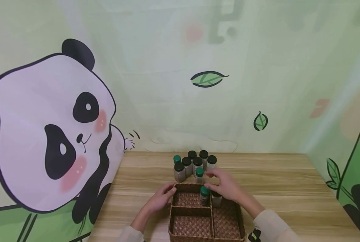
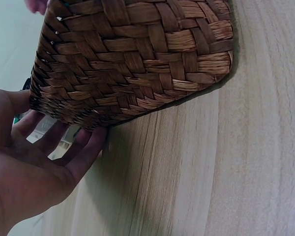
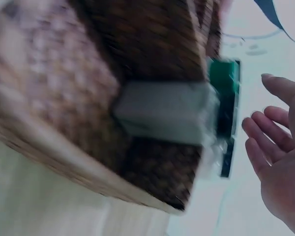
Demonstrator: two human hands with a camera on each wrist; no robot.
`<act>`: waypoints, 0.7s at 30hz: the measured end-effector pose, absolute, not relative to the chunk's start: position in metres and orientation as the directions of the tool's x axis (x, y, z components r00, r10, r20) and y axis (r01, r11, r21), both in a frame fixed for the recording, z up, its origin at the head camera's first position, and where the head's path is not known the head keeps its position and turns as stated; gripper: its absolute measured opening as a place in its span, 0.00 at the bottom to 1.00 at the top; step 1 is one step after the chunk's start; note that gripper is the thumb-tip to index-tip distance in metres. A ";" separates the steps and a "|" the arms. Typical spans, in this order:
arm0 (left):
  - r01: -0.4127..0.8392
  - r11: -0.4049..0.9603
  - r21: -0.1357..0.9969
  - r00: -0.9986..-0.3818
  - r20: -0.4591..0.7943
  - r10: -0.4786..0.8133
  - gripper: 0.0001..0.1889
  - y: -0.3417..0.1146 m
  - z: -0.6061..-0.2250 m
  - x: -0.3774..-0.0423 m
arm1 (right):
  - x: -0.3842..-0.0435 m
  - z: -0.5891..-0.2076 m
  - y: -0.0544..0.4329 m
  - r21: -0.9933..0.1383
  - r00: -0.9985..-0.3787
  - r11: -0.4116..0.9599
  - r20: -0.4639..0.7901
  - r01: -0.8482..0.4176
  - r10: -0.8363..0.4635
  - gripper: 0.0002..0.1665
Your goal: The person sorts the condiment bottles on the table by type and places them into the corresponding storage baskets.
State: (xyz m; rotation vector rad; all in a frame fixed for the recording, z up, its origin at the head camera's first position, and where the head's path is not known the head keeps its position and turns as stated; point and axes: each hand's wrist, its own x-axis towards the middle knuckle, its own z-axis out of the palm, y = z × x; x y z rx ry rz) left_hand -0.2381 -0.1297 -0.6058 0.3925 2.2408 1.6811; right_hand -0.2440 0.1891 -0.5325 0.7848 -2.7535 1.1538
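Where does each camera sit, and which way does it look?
Head: on the head, looking forward and down at the panda wall, table and basket; left hand and right hand show.
Left wrist: on that wrist, facing the basket's outside; left hand shows large.
Right wrist: on that wrist, facing inside the basket at a black-capped bottle; right hand shows.
Both wrist views share the basket.

Nothing legible shows here. Faint marks [image 2: 48, 124] on a jar [image 2: 43, 129], glimpsed between the fingers of the left hand [image 2: 32, 172], are too small to make out, while a pale green, character-like sign [image 1: 214, 35] on the wall cloth [image 1: 155, 84], well beyond the fingers of the right hand [image 1: 226, 186], is blurred past reading.
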 end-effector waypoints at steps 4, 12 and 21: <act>0.053 0.288 0.956 -0.915 -0.069 0.397 0.24 -0.130 -0.606 -0.239 | -0.264 -0.523 0.198 -0.644 -0.883 0.604 0.330 -0.470 -0.335 0.22; -0.033 0.195 0.980 -0.902 -0.113 0.418 0.24 -0.127 -0.612 -0.239 | -0.296 -0.517 0.209 -0.592 -0.919 0.704 0.269 -0.393 -0.287 0.33; -0.031 0.200 0.979 -0.910 -0.111 0.400 0.25 -0.129 -0.609 -0.239 | -0.319 -0.526 0.200 -0.548 -0.930 0.755 0.140 -0.360 -0.341 0.41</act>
